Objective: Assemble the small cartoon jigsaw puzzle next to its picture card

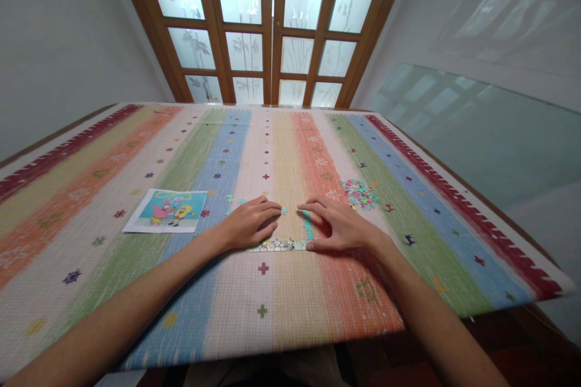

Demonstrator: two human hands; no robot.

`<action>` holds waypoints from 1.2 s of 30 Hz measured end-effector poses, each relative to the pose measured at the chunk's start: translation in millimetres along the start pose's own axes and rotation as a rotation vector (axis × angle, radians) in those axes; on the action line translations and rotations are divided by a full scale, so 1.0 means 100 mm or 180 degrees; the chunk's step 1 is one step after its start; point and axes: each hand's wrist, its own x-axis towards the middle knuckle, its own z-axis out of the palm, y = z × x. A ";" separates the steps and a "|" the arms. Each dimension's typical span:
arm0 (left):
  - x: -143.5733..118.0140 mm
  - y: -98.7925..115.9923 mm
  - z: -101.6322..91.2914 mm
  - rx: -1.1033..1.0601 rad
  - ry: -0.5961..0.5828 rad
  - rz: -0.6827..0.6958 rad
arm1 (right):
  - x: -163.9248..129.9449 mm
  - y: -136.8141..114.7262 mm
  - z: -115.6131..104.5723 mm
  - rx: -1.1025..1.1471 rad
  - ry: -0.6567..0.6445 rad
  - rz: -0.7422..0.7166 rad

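Head view is showing a thin, light puzzle strip point(282, 245) lying near centre on the desk point(281, 314), likely to split if lifted; slide it by its edges. Left hand point(252, 224) and right hand point(338, 224) are resting released, fingers flat. Loose pieces point(360, 193) are sitting far right, picture point(167, 210) left.

The surface point(272, 314) is covered by a striped cloth point(190, 157) in red, orange, green, blue and cream, dotted with small cross motifs. A cartoon picture card point(167, 210) is laid flat at its left. Wooden-framed frosted glass doors point(267, 24) are seen behind, between pale walls point(59, 42).
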 end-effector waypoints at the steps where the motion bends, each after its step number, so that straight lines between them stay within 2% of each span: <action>1: 0.00 0.00 0.00 -0.0016 -0.0002 -0.0005 | 0.00 0.00 0.00 0.0003 -0.0001 -0.0003; 11: 0.01 0.00 -0.01 -0.0028 -0.0016 -0.0091 | 0.00 0.01 0.01 -0.0010 -0.0018 0.0021; 21: 0.00 0.00 -0.03 -0.0622 0.0113 -0.0487 | -0.01 0.01 0.01 0.0006 0.0022 0.0010; 25: -0.01 -0.05 -0.12 -0.0783 0.0257 -0.0603 | -0.01 0.00 0.01 -0.0019 -0.0004 0.0039; 29: -0.05 -0.16 -0.29 -0.0627 0.0440 -0.0691 | -0.02 0.01 0.01 0.0029 0.0006 0.0034; 32: -0.13 -0.20 -0.40 -0.0319 0.0307 -0.0679 | -0.02 0.00 0.00 0.0056 -0.0003 0.0021; 36: -0.29 -0.14 -0.41 0.0062 -0.0020 -0.0708 | -0.03 -0.01 -0.02 0.0031 -0.0061 0.0101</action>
